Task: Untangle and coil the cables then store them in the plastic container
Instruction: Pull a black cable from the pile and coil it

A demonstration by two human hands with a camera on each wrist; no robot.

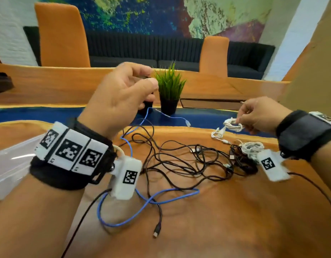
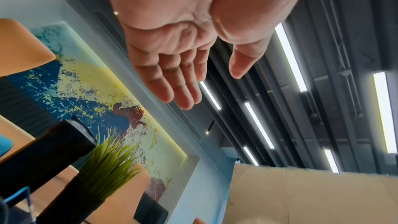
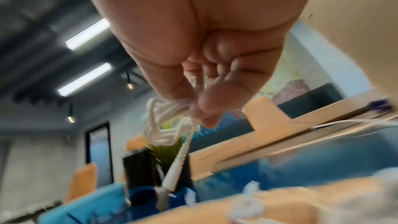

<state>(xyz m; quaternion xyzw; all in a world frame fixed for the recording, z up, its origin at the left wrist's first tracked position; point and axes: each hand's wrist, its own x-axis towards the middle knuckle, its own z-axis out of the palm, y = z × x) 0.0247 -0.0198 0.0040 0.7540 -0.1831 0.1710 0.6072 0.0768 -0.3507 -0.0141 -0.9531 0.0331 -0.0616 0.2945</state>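
Right hand (image 1: 257, 116) is up off the table, thumb and fingers pinched tight on a small white coiled cable (image 1: 232, 125), the bundle hanging just above the far right part of the wooden tabletop (image 1: 226, 211). From the wrist view the coil (image 3: 163, 125) dangles under the fingertips (image 3: 212, 106), one connector end trailing down toward the table.

Left hand (image 1: 121, 95) is raised over the middle, above the tangle. The wrist view shows its fingers (image 2: 178, 81) long and relaxed, thumb apart, nothing in the palm; from the head view they look loosely bent, and I cannot tell whether they touch anything.

Below them, the black cables (image 1: 179, 161) sprawl in a loose knot across the table centre, a blue cable (image 1: 148, 202) looping through it, running from the near edge to the blue strip at the back. Another white bundle (image 1: 252, 148) sits at the right, against the black heap. The clear plastic container (image 1: 10, 164) lies at the left edge, beside the left wrist. A potted grass plant (image 1: 169, 90) stands behind.
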